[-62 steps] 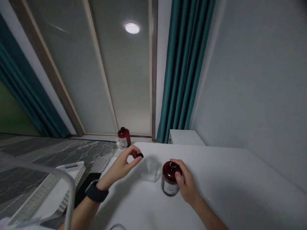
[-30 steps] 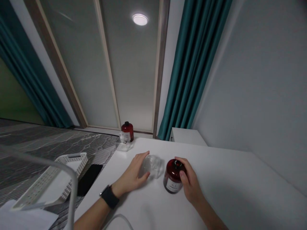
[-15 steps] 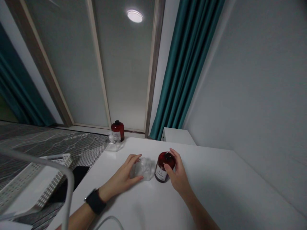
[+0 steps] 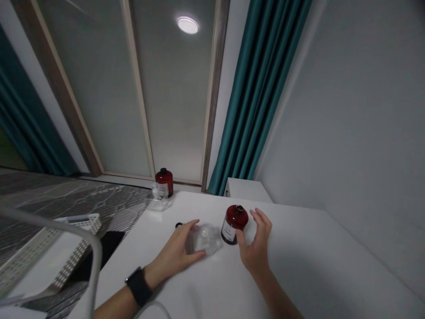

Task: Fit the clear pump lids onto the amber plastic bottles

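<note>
A dark red jar [image 4: 234, 223] with a white label stands upright on the white table [image 4: 299, 257]. My right hand [image 4: 254, 248] is just beside it, fingers spread and off the jar. My left hand [image 4: 179, 252], with a black watch on the wrist, curls around a clear plastic container [image 4: 204, 239] that lies left of the jar. A small black cap [image 4: 178, 225] rests on the table just beyond my left fingers.
A second red jar [image 4: 165, 182] and a small clear box [image 4: 156, 201] sit at the table's far left corner. A white perforated basket [image 4: 56, 257] and a black flat object [image 4: 99, 252] lie to the left. Teal curtains [image 4: 259, 97] hang behind. A white cabinet [image 4: 247, 194] stands past the table.
The small black cap left my left hand and now lies on the table. My left hand moved onto the clear container. My right hand let go of the red jar and opened.
</note>
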`<state>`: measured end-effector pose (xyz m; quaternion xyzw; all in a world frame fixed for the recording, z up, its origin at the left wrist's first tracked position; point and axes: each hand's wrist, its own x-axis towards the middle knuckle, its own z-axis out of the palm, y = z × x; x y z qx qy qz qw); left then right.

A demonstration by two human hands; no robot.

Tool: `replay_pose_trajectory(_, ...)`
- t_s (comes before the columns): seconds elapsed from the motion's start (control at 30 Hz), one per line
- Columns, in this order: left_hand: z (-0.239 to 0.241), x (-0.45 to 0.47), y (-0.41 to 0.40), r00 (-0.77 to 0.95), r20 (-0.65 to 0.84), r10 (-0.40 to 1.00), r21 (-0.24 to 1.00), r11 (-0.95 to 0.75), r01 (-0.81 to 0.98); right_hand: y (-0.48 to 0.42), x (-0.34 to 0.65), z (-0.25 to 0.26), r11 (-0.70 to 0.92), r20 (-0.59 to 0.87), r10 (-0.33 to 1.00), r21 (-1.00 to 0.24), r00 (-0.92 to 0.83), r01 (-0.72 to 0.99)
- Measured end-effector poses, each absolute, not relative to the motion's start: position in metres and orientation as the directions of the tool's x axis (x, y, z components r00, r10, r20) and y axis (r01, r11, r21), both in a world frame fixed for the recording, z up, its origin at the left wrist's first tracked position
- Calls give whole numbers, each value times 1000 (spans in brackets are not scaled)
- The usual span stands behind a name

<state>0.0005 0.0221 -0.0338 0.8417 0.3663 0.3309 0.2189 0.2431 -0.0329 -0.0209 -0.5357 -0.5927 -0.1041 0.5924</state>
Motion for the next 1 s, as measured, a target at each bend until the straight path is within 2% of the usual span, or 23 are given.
replay_pose_trajectory(0.07,-26,0,20,501,458,734,552,-677,487,-48,227,-17,526,882,468,-333,61,782)
replay_pose_trajectory(0.13,-18,-1,17,534,538,653,451,-757,472,-59,208,-16,622,836,540,-318,-99,715)
replay_pose_trajectory(0.2,-13,-1,13,546,605,580,350,-809,472,-65,193,-17,608,775,624,-400,-100,686)
replay_pose_trajectory(0.3,-9,2,6,527,684,505,249,-840,482,-64,187,-19,539,730,682,-454,-51,710)
replay_pose_trajectory(0.4,-9,7,0,520,736,434,189,-869,458,-60,192,-17,497,715,697,-433,-49,752)
replay_pose_trajectory(0.53,-8,12,-4,584,731,352,111,-907,407,-60,194,-12,515,761,645,-364,-71,776)
replay_pose_trajectory(0.63,-8,13,-5,618,713,332,136,-930,343,-60,195,-9,566,801,580,-264,-149,781)
replay_pose_trajectory(0.73,-9,12,-5,613,691,383,242,-922,303,-59,199,-6,623,792,545,-163,-275,765)
replay_pose_trajectory(0.8,-9,10,-5,637,647,419,315,-908,277,-59,201,-4,653,769,546,-142,-332,744)
replay_pose_trajectory(0.87,-8,8,-4,663,608,437,353,-897,267,-60,201,-3,679,751,561,-175,-349,713)
replay_pose_trajectory(1.0,-7,5,-2,649,620,441,328,-897,296,-65,199,0,686,722,626,-329,-295,649)
